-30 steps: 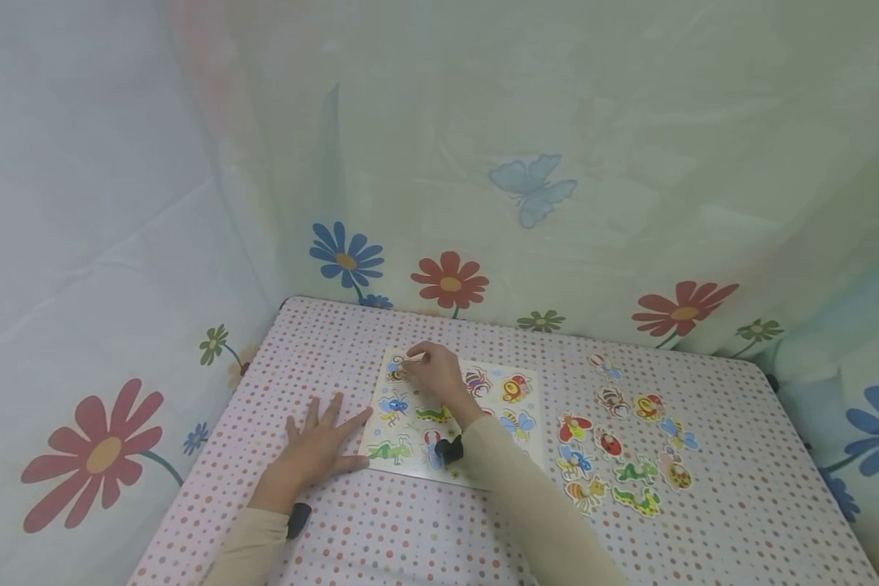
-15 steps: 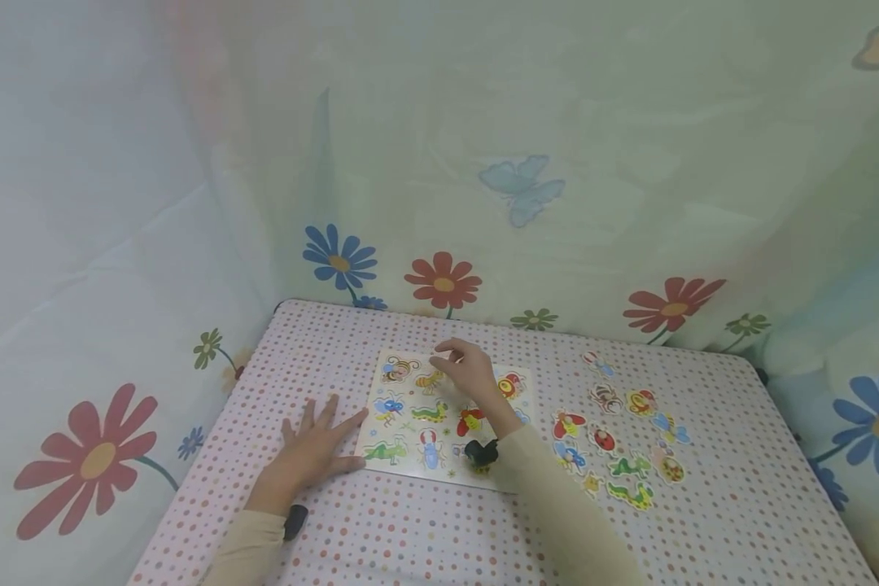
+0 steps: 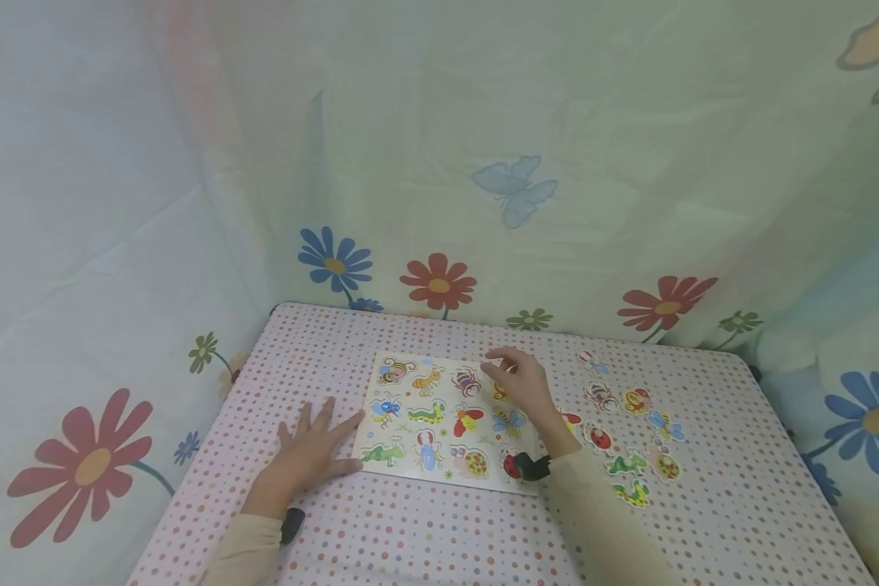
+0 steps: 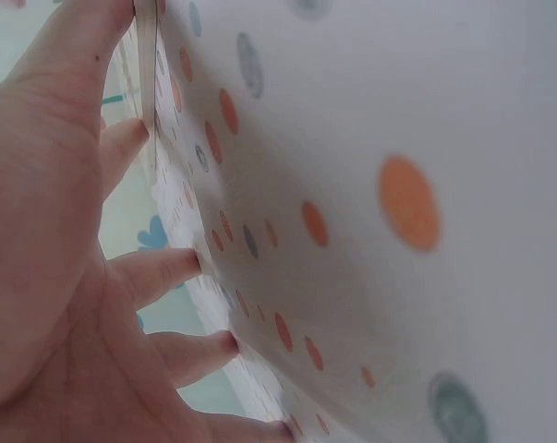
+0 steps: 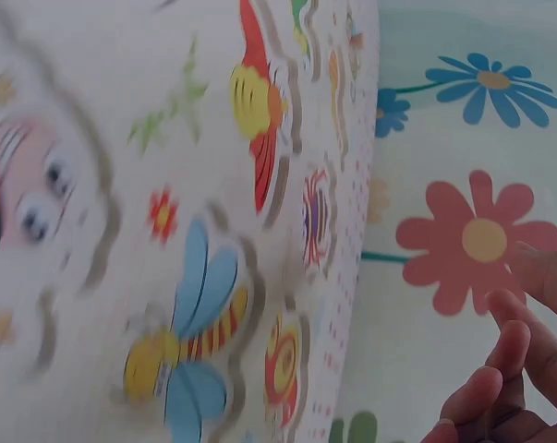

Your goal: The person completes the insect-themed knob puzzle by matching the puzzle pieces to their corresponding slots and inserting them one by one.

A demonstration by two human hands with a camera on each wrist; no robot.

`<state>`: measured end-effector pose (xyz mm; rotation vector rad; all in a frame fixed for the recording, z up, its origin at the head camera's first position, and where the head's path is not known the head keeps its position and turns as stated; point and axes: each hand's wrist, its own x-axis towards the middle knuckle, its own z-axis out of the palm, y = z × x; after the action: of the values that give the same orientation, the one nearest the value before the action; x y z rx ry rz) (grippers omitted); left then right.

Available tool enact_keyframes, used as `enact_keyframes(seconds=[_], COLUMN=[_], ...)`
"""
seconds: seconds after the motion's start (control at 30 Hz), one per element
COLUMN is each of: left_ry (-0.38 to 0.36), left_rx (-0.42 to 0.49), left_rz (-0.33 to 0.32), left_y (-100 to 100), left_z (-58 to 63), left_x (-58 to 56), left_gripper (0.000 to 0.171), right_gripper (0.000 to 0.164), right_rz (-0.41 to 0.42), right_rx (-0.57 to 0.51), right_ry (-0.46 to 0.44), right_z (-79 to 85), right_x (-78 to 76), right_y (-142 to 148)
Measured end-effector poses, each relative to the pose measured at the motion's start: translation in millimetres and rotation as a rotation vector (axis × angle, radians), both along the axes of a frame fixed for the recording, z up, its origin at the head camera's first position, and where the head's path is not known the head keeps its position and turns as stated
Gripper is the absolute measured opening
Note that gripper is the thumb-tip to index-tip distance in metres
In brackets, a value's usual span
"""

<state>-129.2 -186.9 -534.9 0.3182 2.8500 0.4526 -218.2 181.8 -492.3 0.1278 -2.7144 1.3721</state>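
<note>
A pale board point(image 3: 403, 396) printed with cartoon insects in cut-out shapes lies on the dotted table. My left hand point(image 3: 303, 460) rests flat with fingers spread, its thumb and index fingertips at the board's left edge. In the left wrist view, that thumb point(image 4: 75, 46) touches the edge. Over the board's top right corner hovers my right hand point(image 3: 527, 391), fingers loosely bent and no piece showing between them. It partly covers a red and yellow insect point(image 3: 499, 391). A striped bee point(image 3: 393, 371) sits in the top left place.
Right of the board lie several loose insect pieces, among them a ladybird point(image 3: 598, 438), a caterpillar point(image 3: 632, 493), a grasshopper point(image 3: 626, 463) and a stag beetle point(image 3: 593, 364). Flower-printed cloth walls point(image 3: 381, 163) rise behind the table and at both sides.
My right hand has moved right from the board's top left corner to its top right, leaving the bee behind. The left hand stays at the board's edge.
</note>
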Motion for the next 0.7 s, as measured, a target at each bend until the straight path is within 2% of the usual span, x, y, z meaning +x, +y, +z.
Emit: enact_keyframes(seconds=[0.3,0.7], left_ry=[-0.001,-0.003], left_rx=[0.002,-0.002], left_rz=[0.002,0.002], left_y=[-0.2,-0.6], left_z=[0.2,0.1], left_x=[1.0,1.7], left_gripper=[0.084,0.084], right_gripper=[0.030,0.029], right_rz=[-0.013,-0.099], right_rx=[0.022,0.105], right_ry=[0.082,0.112], right_z=[4.4,13.9], right_x=[20.4,63.3], right_y=[48.0,89.8])
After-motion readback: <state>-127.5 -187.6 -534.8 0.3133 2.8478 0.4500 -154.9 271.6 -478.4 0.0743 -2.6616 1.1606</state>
